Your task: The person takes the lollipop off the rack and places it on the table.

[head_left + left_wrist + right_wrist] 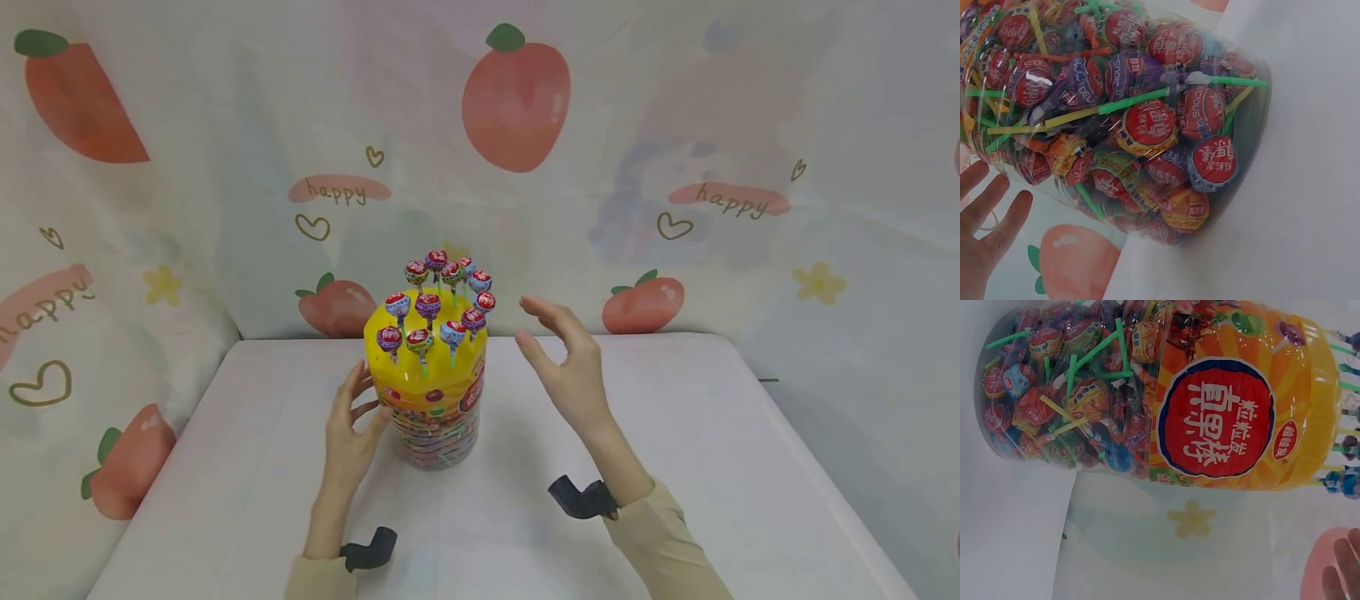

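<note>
Left hand [352,429] rests open-fingered against the lollipop tub [431,417] mid-table [675,467]; right hand [570,367] hovers just right of it, fingers relaxed, holding nothing. Lollipops [438,304] stand upright in its yellow lid.

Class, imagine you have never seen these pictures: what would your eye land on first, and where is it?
A clear tub packed with wrapped lollipops stands mid-table, its yellow lid studded with upright lollipops. The left hand rests against the tub's side; the right hand hovers open beside the lid, apart from it.
</note>
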